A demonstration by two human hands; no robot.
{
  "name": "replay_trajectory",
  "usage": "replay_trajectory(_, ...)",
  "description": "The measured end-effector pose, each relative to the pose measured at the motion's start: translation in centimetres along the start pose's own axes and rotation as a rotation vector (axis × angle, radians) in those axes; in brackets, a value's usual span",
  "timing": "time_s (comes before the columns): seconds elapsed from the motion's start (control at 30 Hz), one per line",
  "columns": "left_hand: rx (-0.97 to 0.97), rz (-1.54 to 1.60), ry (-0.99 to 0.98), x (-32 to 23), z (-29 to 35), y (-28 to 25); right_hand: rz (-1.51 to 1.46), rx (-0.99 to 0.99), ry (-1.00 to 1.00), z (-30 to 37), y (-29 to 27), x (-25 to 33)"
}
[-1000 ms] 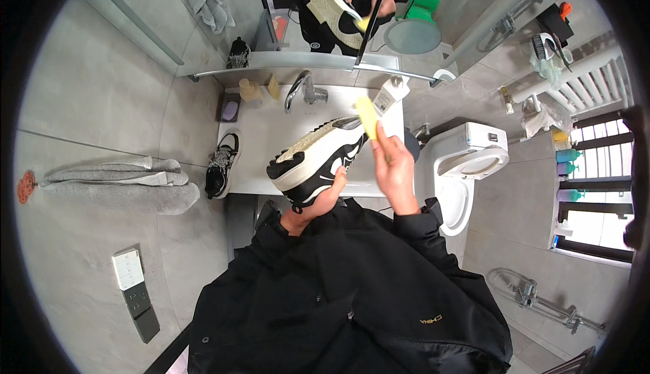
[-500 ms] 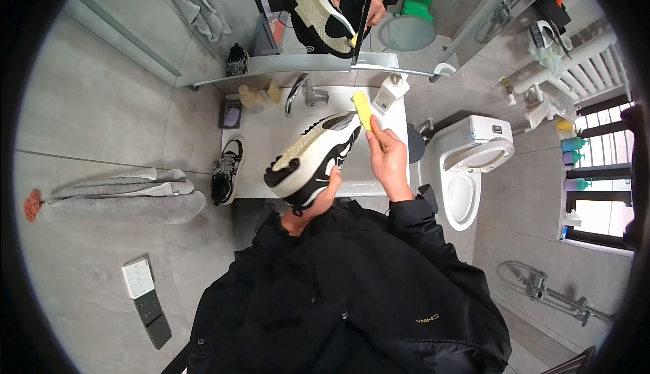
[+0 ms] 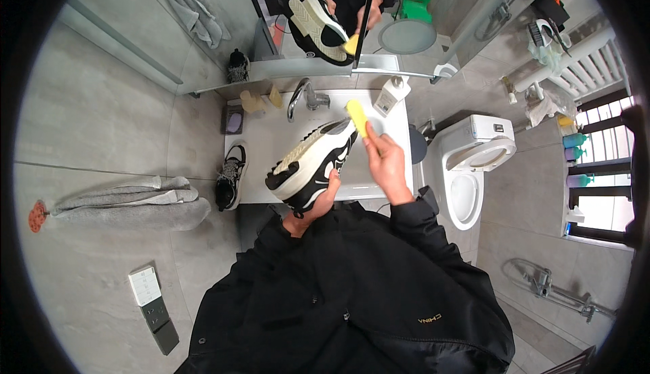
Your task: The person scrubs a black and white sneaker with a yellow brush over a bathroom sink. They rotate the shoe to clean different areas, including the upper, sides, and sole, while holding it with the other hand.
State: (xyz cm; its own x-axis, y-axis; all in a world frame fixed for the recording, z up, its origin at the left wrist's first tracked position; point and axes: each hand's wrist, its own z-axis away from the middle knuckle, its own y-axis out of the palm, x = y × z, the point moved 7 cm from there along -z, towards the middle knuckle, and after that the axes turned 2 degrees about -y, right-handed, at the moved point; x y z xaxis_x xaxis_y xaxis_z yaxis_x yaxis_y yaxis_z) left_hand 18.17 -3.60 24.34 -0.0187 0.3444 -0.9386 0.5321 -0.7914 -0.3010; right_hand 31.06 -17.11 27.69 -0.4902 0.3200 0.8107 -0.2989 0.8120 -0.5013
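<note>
My left hand (image 3: 319,205) is closed round the heel part of a black and white sneaker (image 3: 313,164), tilted on its side with its pale sole turned up and away from me. In my right hand (image 3: 388,164) I grip a yellow brush (image 3: 356,117); its head lies against the toe end of the sole, and the bristles are hard to make out. Both are held above the white sink (image 3: 365,188). A matching sneaker (image 3: 231,176) rests on the left end of the counter.
Behind the sneaker is a chrome faucet (image 3: 308,98). A white bottle (image 3: 391,96) stands at the back right, a soap dish (image 3: 233,120) at the back left. The mirror cabinet (image 3: 305,67) overhangs the sink. A toilet (image 3: 462,194) stands to the right, and a grey towel (image 3: 135,205) hangs left.
The yellow brush has shifted slightly left along the toe of the sole and tilted more. My left hand keeps the sneaker nearly where it was. The view has moved a little.
</note>
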Motion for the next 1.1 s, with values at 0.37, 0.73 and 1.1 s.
replay_trajectory(0.37, 0.217, 0.036, -0.308, 2.2, 0.4, -0.5, 0.061, 0.298, -0.339, 0.0, 0.0, 1.9)
replay_trajectory(0.73, 0.056, 0.041, -0.001, 1.3, 0.9, -1.4, 0.143, 0.204, -0.072, -0.7, -0.1, 2.1)
replay_trajectory(1.1, -0.003, 0.039, 0.023, -0.6, 0.4, -2.0, -0.059, 0.291, -0.291, 1.9, 2.0, 3.1)
